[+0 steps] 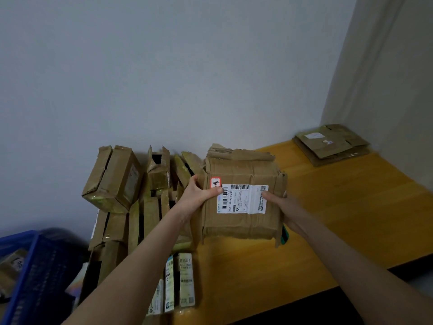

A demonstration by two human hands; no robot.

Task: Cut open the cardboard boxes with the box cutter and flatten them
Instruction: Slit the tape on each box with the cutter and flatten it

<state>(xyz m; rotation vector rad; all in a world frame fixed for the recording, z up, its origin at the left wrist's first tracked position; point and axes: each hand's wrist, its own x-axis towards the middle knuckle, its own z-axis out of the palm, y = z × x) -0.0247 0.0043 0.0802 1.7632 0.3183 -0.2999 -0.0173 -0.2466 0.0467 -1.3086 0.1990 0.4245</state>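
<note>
Head: box (241, 170) (labelled) between hands (199, 195) (286, 210)

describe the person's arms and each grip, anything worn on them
The left forearm and right forearm are bare, with no sleeves in view down to the frame's edge. The left grip and right grip are bare hands: no gloves, and no rings, watch or bands visible on fingers or wrists. No markings show.
</note>
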